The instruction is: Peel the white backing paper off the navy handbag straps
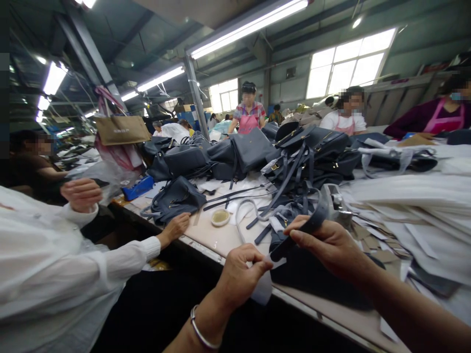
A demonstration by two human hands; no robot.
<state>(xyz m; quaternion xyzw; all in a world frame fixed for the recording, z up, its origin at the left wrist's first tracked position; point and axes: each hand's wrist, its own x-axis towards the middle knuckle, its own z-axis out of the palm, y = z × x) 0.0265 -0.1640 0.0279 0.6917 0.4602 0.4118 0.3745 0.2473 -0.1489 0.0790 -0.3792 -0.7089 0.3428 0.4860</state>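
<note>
In the head view my right hand (333, 245) grips a dark navy strap (303, 230) between thumb and fingers. The strap curves up over the hand, and its lower end points toward my left hand (243, 269). With thumb and forefinger pinched, my left hand holds a thin whitish wrapping strip (263, 287) at the strap's end. Part of this strip hangs below the fingers. Under and behind my right hand lies a navy bag (285, 215) with straps. A long pale strip (239, 223) loops up from the table behind my left hand.
Navy bags (253, 149) are heaped across the table's back. A small dish (221, 217) sits near the front edge. At left, a co-worker's hand (176, 228) touches a navy bag (176, 198). White sheets (405, 196) and brown scraps (382, 252) cover the right side, beside a metal device (336, 203).
</note>
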